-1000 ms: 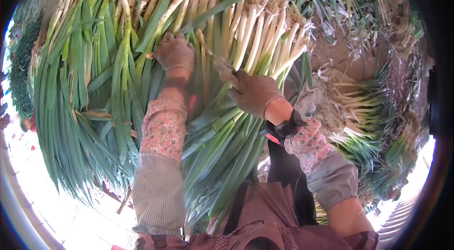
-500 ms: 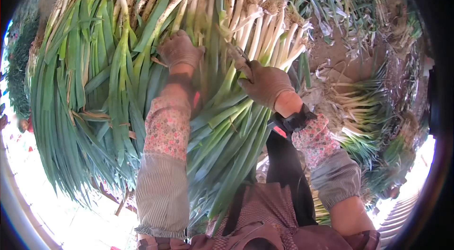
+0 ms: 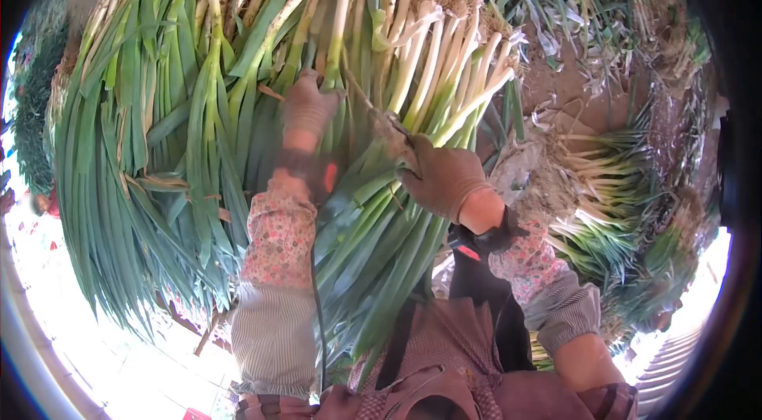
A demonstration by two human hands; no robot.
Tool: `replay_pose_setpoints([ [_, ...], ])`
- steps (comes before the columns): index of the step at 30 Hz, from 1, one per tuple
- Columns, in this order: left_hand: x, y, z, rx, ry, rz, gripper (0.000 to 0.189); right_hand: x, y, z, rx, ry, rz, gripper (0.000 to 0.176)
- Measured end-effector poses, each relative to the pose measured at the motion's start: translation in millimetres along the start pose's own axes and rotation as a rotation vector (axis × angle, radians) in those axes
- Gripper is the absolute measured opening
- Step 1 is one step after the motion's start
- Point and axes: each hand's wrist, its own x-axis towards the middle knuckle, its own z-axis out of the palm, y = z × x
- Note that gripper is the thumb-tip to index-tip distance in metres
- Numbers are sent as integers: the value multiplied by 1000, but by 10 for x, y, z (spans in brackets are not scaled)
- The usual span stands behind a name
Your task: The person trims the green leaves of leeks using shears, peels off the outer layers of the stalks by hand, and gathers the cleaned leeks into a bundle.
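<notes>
A wide heap of leeks (image 3: 147, 114) lies before me, with white stems and roots at the top and green leaves fanning down toward me. My left hand (image 3: 311, 106), in a dirty glove, is closed among the stems, seemingly around a leek (image 3: 340, 19) whose pale end rises above it. The fingertips are partly hidden. Also gloved, my right hand (image 3: 444, 179) is closed around a narrow, soil-stained tool (image 3: 385, 125), which looks like a knife. Its tip points up and left toward the stems beside my left hand.
On the right, a smaller bundle of leeks (image 3: 611, 174) lies on the soil-covered ground (image 3: 567, 94). Loose leaves and scraps (image 3: 548, 3) are strewn at the upper right. My knees and lap (image 3: 444, 333) are close below the heap.
My left hand has moved slightly right and down. My right hand has lowered a little, and the tool now slants further left. A pale leek stands out more clearly above my left hand.
</notes>
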Motion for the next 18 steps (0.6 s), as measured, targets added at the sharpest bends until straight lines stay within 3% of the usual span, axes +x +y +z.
replay_pose_setpoints([
  [2, -58, -8, 0, 31, 36, 30, 54, -11, -37, 10, -26, 17, -73, 54],
  [9, -159, 222, -86, 167, 48, -154, 47, -82, -140, 84, -2, -24, -21, 51],
  [18, -300, 288, -144, 123, 104, -34, 42, -26, -116, 120, 7, 69, -121, 50],
])
